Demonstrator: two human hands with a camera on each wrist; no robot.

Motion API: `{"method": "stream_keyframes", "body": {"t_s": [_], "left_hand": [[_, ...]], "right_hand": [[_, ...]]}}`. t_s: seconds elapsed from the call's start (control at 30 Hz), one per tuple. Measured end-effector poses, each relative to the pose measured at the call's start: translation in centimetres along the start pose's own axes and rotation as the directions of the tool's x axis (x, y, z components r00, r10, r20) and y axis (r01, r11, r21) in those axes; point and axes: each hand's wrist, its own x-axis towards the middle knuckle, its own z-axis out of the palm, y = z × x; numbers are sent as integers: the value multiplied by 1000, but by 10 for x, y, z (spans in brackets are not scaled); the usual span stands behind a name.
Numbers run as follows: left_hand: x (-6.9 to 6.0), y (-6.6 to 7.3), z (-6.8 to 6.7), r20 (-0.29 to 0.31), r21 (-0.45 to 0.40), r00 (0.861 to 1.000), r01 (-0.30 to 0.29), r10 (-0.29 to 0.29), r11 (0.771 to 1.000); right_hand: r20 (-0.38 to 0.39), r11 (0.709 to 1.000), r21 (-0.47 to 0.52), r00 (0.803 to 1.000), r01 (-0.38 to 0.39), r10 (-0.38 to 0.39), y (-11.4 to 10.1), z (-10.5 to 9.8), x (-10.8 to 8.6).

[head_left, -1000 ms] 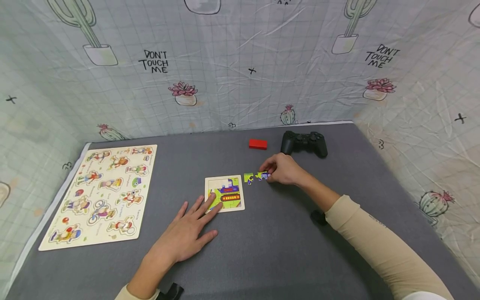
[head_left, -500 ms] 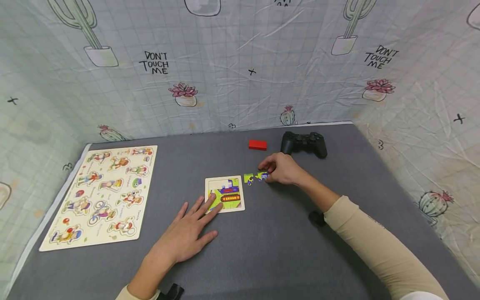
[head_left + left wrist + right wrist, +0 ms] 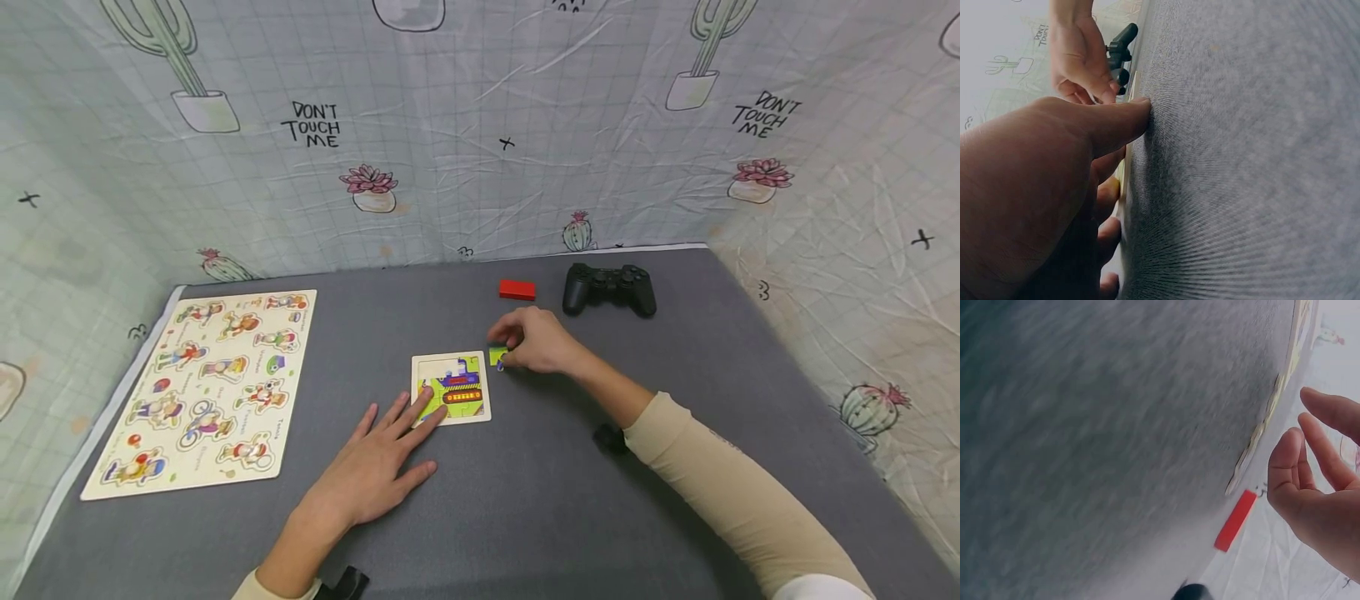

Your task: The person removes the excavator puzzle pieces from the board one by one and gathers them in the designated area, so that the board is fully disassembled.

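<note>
In the head view, the left hand lies spread, its fingertips resting on the puzzle board on the desk. The right hand is over loose puzzle pieces, just right of this board. In the left wrist view, the black controller appears behind the right hand. In the right wrist view, its fingers are loosely bent, apart from the pieces.

A screened-off nook, home or studio unclear: grey tabletop, cactus-print cloth on three sides.
</note>
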Motion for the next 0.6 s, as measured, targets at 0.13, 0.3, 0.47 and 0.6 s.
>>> {"method": "stream_keyframes", "body": {"t_s": [0.13,0.3,0.47,0.6], "left_hand": [[0,0,-1,-1,-1,1000,-5,5,1000],[1,0,-1,1,1,1000,-3,3,1000],[0,1,-1,7,-1,1000,1,-1,1000],[0,1,-2,6,-3,1000,4,-4,1000]], "right_hand": [[15,999,34,1000,12,-12,-6,6,4],[49,998,60,999,8,-10,-12,13,8],[71,997,71,997,-13,8,-17,20,9],[69,999,49,998,-10,6,-21,24,11]]}}
